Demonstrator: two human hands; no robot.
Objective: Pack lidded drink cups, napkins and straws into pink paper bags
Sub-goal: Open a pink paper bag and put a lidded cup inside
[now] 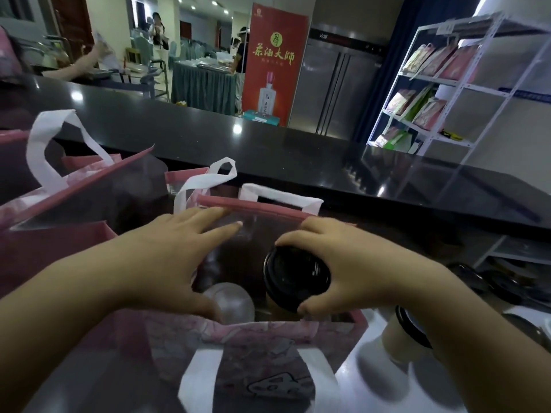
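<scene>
Just past the near wall of the open pink bag point(253, 333), the right hand point(357, 269) curls fingers and thumb round a black-lidded cup point(296, 277) above the mouth. The left hand point(167, 257) is spread with straight fingers at the bag's left side, beside a clear-domed cup point(232, 302) already inside. The lid could catch the soft rim or knock the domed cup (room inside looks small) if that wall folds inward. Another cup point(399, 338) stands just right of the bag, and behind it lies the black counter point(298, 150).

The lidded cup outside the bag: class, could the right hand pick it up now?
Probably not yet: the right hand already grips another black-lidded cup over the pink bag, though the outside cup stands free beside the bag.
</scene>
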